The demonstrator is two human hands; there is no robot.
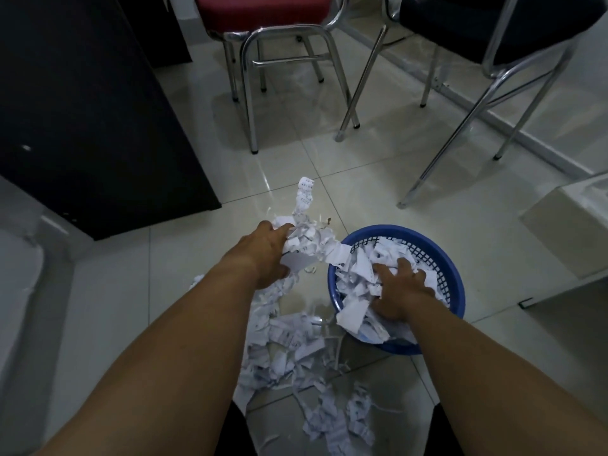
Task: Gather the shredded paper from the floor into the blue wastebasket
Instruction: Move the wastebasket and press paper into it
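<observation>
Shredded paper (296, 353) litters the tiled floor (378, 192) just left of the blue wastebasket (455, 284). Your right hand (399, 291) presses flat, fingers spread, on scraps filling the basket. Your left hand (263, 255), left of its rim, grips a bunch of strips (309, 241). Beyond the basket stand a red chair (263, 11) and a black chair (493, 21).

red-seat chair (263, 14) | black-seat chair (493, 24) | dark cabinet (82, 110) | glossy tiled floor (362, 179)
</observation>
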